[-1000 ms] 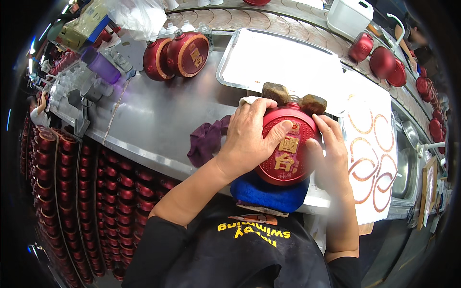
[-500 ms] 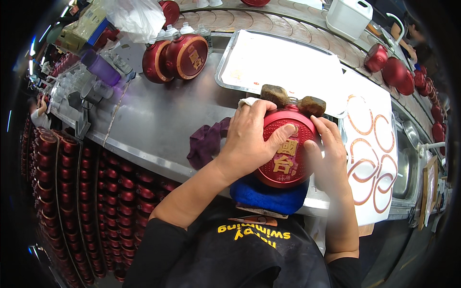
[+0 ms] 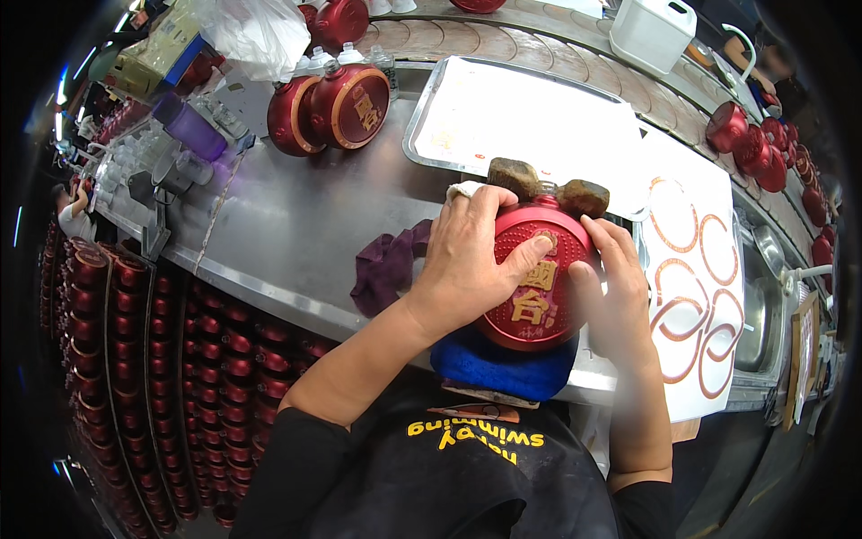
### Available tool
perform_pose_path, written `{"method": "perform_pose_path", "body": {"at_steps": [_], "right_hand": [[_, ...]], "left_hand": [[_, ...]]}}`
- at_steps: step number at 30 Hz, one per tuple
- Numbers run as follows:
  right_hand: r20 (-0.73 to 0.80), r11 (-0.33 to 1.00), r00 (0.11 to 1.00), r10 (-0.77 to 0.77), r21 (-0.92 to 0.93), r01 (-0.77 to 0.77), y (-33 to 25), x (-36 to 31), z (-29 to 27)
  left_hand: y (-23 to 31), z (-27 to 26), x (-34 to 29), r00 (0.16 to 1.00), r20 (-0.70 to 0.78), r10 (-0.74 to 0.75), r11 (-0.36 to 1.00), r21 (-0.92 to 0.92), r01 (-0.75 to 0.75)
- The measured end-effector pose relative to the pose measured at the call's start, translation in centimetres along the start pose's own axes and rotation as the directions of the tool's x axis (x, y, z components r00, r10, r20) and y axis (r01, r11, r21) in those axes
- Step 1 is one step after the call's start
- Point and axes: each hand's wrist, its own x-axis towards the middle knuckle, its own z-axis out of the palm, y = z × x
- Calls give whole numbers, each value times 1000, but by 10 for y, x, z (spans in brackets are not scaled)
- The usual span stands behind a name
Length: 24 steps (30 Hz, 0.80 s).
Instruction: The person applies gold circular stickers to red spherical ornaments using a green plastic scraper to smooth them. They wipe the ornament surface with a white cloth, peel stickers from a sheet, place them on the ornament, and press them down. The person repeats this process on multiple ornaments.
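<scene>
A round, flat red bottle (image 3: 557,314) with raised gold characters lies face up on a blue pad (image 3: 503,368), its neck pointing away from me. My left hand (image 3: 471,260) wraps its left edge, thumb pressed on the face near the gold characters. On the right edge, my right hand (image 3: 621,292) grips with fingers along the rim and thumb bent inward. Two brown blocks (image 3: 513,177) (image 3: 584,198) flank the bottle's neck. Something whitish (image 3: 464,190) shows by my left fingertips. A dark purple cloth (image 3: 386,269) lies beside my left wrist.
Beyond the bottle sits a metal tray (image 3: 530,108) with a white sheet. Orange-brown rings (image 3: 675,283) lie on white paper at right, beside a sink (image 3: 763,332). Two red bottles (image 3: 350,108) stand at the far left. A conveyor (image 3: 503,45) and a white jug (image 3: 653,34) are behind.
Red bottles on the conveyor have shifted rightward, at both the back left and the back right. My hands and the bottle under them have hardly moved.
</scene>
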Motion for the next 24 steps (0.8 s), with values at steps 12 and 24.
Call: {"method": "perform_pose_path", "body": {"at_steps": [12,24], "right_hand": [[46,997,996,78,-12,-78,-4,-28,-1],[222,679,751,-621,-327,658,-44,37,-26]], "left_hand": [[-16,-2,-51,995,-43,88,994,-65,-91],[-38,1,-58,943,-109,313,937,-127,-326]]}}
